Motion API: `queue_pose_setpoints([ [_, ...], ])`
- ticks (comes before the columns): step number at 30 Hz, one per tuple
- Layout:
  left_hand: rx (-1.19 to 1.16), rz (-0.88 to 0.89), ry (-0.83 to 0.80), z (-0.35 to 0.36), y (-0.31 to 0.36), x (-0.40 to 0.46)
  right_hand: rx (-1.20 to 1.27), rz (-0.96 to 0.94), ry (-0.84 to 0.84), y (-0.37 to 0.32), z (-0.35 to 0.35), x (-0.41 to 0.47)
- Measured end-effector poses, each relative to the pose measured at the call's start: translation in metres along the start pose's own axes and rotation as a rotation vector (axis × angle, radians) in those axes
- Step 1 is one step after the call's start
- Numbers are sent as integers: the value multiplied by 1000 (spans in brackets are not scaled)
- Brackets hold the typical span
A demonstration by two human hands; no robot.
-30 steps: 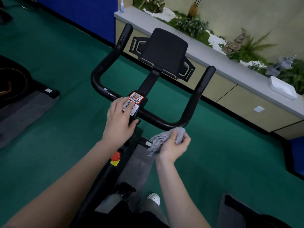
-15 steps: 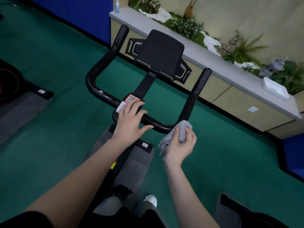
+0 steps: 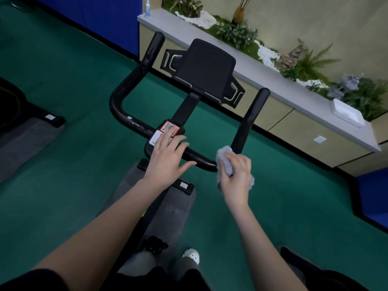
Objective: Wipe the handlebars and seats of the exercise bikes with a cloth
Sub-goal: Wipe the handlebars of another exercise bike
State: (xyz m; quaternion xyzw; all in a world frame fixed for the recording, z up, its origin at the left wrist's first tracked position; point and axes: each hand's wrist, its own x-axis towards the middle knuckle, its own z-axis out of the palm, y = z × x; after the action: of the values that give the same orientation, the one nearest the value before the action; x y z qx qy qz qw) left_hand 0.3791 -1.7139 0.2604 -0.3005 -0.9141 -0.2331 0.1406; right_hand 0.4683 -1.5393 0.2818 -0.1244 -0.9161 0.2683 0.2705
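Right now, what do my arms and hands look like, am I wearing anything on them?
Both forearms are bare down to the wrists, with no gloves, watch or rings visible on the left hand or the right hand. A black short sleeve shows at the left upper arm, at the bottom edge of the view.

QR sticker point(image 3: 169, 127) on handlebars point(image 3: 134, 122)

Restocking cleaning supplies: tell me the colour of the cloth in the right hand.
Light grey cloth, gripped by the right hand; the head view shows it.
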Motion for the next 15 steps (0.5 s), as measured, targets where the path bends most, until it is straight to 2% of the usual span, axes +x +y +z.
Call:
queue_pose_setpoints([
  [3, 9, 53, -3, -1, 1, 2, -117, 2, -42, 5, -11, 20],
  [5, -4, 87, -6, -2, -1, 6, -207, -17, -134, -5, -11, 32],
  [7, -44, 85, 0, -3, -6, 10, -305, -61, -332, -19, -7, 43],
  [9, -74, 71, 14, -2, -9, 11, -385, -26, -565, -31, -3, 58],
  [12, -93, 64, 39, -1, -10, 10, -315, 129, -798, -40, 6, 83],
  [15, -93, 70, 45, -1, -10, 10, -202, 210, -877, -43, 11, 92],
])
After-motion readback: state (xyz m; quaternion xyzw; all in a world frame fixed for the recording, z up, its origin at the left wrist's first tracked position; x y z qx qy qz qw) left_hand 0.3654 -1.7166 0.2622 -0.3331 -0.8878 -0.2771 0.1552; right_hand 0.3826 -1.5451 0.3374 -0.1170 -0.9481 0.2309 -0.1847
